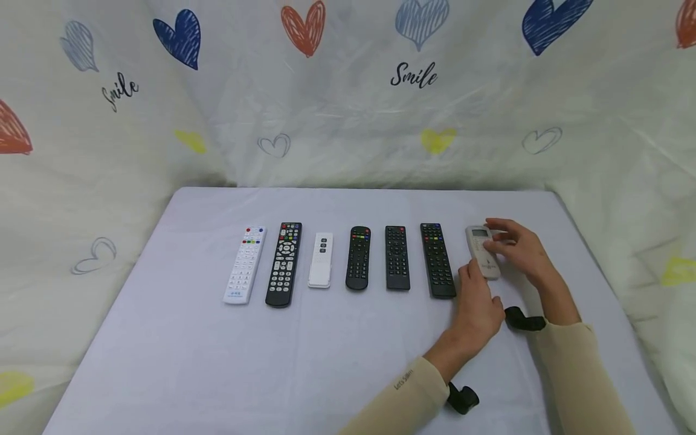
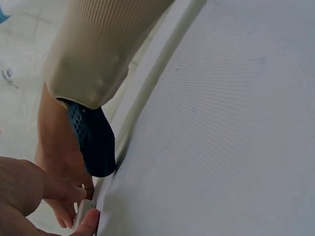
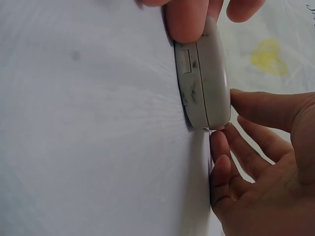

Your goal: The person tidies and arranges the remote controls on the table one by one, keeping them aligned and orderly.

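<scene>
A white air-conditioner remote [image 1: 486, 260] with a small screen lies at the right end of a row of remote controls. My left hand [image 1: 476, 308] holds its near left corner between thumb and fingers. On its far right side, my right hand [image 1: 522, 251] grips it with bent fingers and thumb. The right wrist view shows the side of the remote [image 3: 202, 83], a fingertip of my right hand [image 3: 186, 20] against it and my left hand [image 3: 266, 162] at its near end. In the left wrist view the remote is mostly hidden behind the fingers of my left hand [image 2: 29, 201].
Left of it lie a long black remote [image 1: 437, 263], two shorter black remotes [image 1: 397, 260] [image 1: 358, 260], a small white remote [image 1: 321, 260], another black remote [image 1: 284, 266] and a white remote [image 1: 244, 266]. A white cloth covers the table [image 1: 261, 368]; a heart-printed curtain [image 1: 348, 121] hangs behind.
</scene>
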Motion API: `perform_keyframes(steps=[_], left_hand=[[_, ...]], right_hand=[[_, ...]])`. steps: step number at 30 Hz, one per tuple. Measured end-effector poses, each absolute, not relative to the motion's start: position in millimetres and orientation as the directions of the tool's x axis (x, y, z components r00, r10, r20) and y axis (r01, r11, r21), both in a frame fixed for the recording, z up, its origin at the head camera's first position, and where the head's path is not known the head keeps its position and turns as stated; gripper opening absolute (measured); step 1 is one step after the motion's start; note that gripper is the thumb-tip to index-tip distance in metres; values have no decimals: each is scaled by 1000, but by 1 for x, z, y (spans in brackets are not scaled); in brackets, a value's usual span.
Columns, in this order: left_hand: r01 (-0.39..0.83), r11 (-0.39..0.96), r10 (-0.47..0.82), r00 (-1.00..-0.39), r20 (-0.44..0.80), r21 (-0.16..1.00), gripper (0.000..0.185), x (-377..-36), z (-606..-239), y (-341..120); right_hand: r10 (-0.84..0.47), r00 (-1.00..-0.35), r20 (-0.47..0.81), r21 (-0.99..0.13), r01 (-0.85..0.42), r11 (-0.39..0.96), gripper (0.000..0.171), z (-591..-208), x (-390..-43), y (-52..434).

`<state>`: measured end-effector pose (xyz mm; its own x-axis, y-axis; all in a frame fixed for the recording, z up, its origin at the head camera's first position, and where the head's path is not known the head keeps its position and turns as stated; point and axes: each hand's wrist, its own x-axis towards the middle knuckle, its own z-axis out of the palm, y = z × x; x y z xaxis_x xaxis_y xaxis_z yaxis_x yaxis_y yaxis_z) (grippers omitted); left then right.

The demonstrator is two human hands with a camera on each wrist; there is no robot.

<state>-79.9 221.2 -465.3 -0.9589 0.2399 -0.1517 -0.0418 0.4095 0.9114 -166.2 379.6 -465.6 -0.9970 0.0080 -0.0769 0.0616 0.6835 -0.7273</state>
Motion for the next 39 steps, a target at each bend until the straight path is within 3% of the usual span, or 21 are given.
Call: perform_keyframes(steps=[22, 29, 39], left_hand=[[34, 386, 265, -961, -75, 922, 82, -70, -472, 218], [6, 368, 269, -958, -100, 930, 81, -69, -463, 215], [139, 295, 311, -949, 42, 945, 66, -76, -446, 187]], right_hand=[[26, -995, -98, -738, 90, 669, 63, -471, -157, 382], [28, -999, -37, -747, 46, 664, 60, -469, -154, 384], [96, -995, 36, -744, 37, 667, 62, -450, -145, 372]])
